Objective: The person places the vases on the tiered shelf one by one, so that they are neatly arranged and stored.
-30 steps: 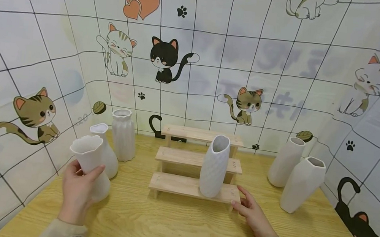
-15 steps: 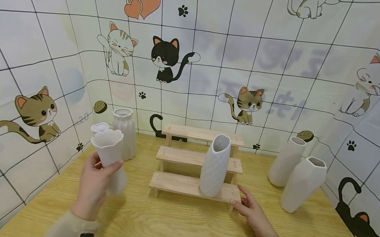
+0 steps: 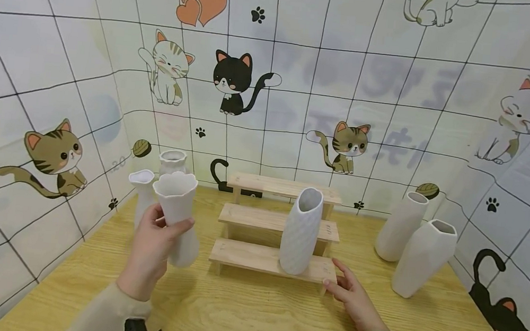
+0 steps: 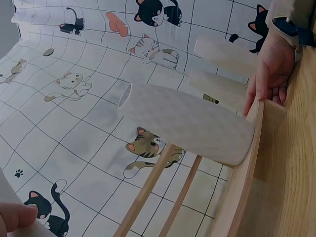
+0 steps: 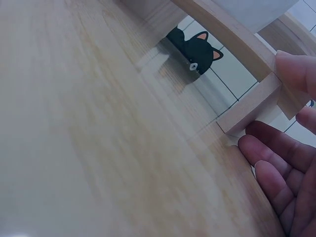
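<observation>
My left hand (image 3: 153, 253) grips a white vase with a ruffled rim (image 3: 176, 191) around its narrow middle, holding it upright and apart from the stand. In the left wrist view only the thumb (image 4: 17, 217) and a bit of that vase show. A three-step wooden stand (image 3: 247, 254) is at the centre. On its lowest step stands a white textured vase with a slanted mouth (image 3: 300, 235). My right hand (image 3: 353, 296) holds the right end of that lowest step between thumb and fingers; its other fingers (image 5: 271, 180) are loosely bent beside the leg.
Behind the left hand are a white vase with a flared mouth (image 3: 141, 191) and a ribbed white vase (image 3: 172, 162), both partly hidden. Two more white vases, a cylindrical one (image 3: 400, 229) and a faceted one (image 3: 423, 261), stand at the right. A cat-print sheet (image 3: 293, 72) encloses the wooden table (image 3: 250, 318).
My left hand has carried the ruffled vase right toward the stand, and it now hides more of the ribbed vase. My right hand stays at the stand's end.
</observation>
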A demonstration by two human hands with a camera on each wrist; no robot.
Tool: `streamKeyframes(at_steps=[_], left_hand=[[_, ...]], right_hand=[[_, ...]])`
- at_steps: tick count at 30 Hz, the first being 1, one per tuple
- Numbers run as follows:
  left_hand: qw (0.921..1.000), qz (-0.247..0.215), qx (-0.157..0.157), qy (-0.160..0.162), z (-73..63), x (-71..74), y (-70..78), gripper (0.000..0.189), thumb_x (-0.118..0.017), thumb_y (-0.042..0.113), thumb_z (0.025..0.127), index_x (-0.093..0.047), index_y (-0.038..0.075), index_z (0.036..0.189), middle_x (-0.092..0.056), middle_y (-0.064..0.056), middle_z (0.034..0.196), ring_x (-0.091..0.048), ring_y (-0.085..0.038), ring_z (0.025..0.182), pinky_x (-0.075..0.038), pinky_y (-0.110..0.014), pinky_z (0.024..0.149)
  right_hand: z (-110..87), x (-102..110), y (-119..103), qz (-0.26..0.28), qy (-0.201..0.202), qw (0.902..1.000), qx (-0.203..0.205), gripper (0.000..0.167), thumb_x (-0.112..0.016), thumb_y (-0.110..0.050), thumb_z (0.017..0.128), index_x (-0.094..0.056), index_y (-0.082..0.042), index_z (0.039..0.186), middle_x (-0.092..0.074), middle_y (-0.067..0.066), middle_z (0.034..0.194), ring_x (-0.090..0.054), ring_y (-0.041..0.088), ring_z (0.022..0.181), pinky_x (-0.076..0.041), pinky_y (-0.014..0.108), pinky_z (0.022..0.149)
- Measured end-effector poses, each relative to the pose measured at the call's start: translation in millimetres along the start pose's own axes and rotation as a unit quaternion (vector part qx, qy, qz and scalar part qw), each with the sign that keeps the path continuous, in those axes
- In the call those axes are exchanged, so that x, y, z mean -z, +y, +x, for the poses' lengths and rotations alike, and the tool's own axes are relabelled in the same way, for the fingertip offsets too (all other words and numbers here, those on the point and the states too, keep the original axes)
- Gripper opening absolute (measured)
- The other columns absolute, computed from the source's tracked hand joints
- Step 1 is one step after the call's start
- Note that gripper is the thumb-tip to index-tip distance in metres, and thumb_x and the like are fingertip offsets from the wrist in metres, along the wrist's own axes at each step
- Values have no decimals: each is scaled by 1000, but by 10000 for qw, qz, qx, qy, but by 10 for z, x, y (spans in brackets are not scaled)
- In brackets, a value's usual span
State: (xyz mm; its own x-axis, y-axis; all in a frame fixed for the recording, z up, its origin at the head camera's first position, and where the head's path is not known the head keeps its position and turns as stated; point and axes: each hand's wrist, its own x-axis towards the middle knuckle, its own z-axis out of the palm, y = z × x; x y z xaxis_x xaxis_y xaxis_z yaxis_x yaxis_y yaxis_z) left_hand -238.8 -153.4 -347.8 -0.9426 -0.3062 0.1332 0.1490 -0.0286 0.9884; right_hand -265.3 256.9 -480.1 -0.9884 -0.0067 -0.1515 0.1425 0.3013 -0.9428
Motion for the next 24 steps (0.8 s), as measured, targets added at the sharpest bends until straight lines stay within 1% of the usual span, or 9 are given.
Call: streamKeyframes(at_steps=[3,6,12,17,24], left_hand=[[9997,-130,22,-198,-4,-85,32,58,-72,0,82,-41,2,131,-43,-13,122,-40,-26,109,-31,-47,92],[9992,-169,40,-351,-12,-182,55,57,-72,-1,82,-42,2,130,-43,-13,121,-40,-27,109,-32,-47,92],[9977,-197,82,-651,-28,-384,109,58,-74,3,81,-43,4,130,-43,-15,123,-41,-30,112,-33,-49,92],[9967,-161,201,-764,-28,-557,132,61,-76,7,79,-44,9,130,-45,-13,126,-42,-31,113,-34,-50,93],[9949,-287,163,-948,-22,-777,113,62,-78,8,77,-46,8,130,-49,-14,124,-46,-32,112,-37,-52,92]], right_hand=[[-5,0,-4,-42,6,10000,-6,78,-68,-39,89,-27,-19,151,-44,25,139,-43,34,125,-41,42,89],[-4,-2,-7,-84,-18,10000,-25,79,-68,-41,89,-26,-18,152,-42,26,140,-43,35,125,-42,44,89],[3,-3,-5,-98,-34,9999,-53,81,-67,-44,88,-24,-18,152,-41,27,141,-42,37,126,-42,46,90],[3,0,0,-92,-34,9999,-67,81,-68,-44,88,-24,-19,152,-40,27,141,-41,37,127,-42,47,91],[14,6,14,-86,-38,9999,-72,81,-67,-43,88,-24,-19,152,-39,26,142,-40,37,127,-41,48,92]])
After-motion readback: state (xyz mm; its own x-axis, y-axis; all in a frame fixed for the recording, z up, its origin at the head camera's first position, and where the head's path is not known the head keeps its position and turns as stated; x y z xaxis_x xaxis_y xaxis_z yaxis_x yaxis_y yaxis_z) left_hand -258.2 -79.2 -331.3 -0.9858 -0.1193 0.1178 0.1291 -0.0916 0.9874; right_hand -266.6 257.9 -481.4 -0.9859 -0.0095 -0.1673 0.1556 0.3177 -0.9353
